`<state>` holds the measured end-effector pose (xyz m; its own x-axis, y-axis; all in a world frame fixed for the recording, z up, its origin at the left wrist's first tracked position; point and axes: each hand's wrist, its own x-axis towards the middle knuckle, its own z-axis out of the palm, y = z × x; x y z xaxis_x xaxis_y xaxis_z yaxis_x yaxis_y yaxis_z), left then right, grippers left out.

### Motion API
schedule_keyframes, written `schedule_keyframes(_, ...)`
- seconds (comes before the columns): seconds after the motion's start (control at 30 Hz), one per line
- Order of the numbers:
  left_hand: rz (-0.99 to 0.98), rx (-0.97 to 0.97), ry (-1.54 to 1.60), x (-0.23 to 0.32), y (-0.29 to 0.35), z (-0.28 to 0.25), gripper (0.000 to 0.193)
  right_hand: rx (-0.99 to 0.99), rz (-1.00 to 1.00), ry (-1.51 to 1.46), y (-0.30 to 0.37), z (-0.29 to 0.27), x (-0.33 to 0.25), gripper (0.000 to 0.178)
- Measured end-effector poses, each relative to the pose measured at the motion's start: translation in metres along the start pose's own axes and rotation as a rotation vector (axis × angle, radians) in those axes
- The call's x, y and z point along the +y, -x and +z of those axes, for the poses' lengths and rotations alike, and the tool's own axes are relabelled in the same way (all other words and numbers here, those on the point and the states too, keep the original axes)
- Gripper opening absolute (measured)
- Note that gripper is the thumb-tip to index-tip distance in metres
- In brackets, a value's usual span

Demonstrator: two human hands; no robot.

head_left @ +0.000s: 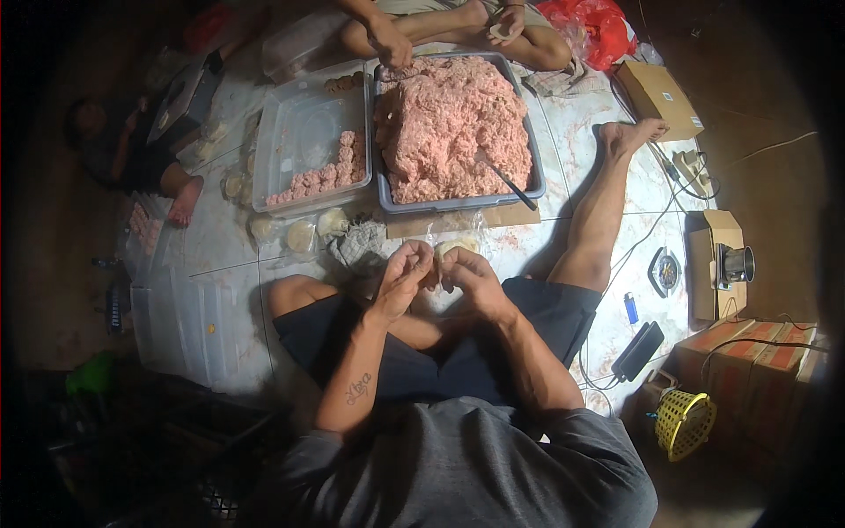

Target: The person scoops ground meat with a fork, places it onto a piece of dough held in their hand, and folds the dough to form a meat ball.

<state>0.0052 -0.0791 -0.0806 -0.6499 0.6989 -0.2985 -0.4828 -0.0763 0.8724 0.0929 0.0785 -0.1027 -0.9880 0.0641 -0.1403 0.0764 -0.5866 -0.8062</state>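
Observation:
My left hand (407,275) and my right hand (476,282) meet in front of my lap, fingers curled in and thumbs close together. Between the fingertips is a pale round dough wrapper (442,252), partly covered by the fingers. Any filling in it is hidden. Just beyond my hands stands a grey tub (385,198) heaped with pink minced meat (458,132). A dark-handled utensil (515,185) is stuck into the meat. Left of the tub, a clear plastic box (290,132) holds rows of small filled dumplings (321,179).
Stacked wrappers in clear bags (301,236) lie by a grey cloth (359,246). A co-worker's hand (390,42) reaches to the tub; their other hand (508,25) holds a wrapper. Rightward are a blue lighter (631,308), an ashtray (664,271), cables, cartons (739,352) and a yellow basket (685,426).

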Motion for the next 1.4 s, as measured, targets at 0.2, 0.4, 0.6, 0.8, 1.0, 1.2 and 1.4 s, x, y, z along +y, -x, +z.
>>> schedule_keyframes(0.2,-0.199,-0.149,0.068,-0.001,0.003,-0.017,0.023,0.071,0.113,-0.085,0.006,-0.007,-0.028,0.009)
schedule_keyframes(0.4,-0.057,-0.006,0.036,0.001,0.002,-0.029,0.014,0.372,-0.103,0.552,0.0,-0.008,-0.016,0.01)
schedule_keyframes(0.6,-0.048,-0.1,0.125,0.0,0.007,-0.022,0.019,-0.003,-0.012,0.29,0.004,0.017,-0.009,0.015)
schedule_keyframes(0.8,-0.128,-0.067,0.217,0.012,0.01,-0.006,0.022,-0.072,0.023,0.162,0.003,0.013,-0.007,0.015)
schedule_keyframes(1.0,-0.106,-0.062,0.137,0.0,0.005,-0.015,0.019,-0.057,0.005,0.262,0.004,0.01,-0.008,0.02)
schedule_keyframes(1.2,-0.139,-0.076,0.147,0.006,0.008,-0.013,0.014,-0.041,0.004,0.29,0.003,0.002,-0.002,0.022)
schedule_keyframes(1.4,-0.054,-0.1,-0.043,-0.003,0.007,-0.02,0.013,0.176,-0.063,0.527,-0.002,0.0,0.004,0.02)
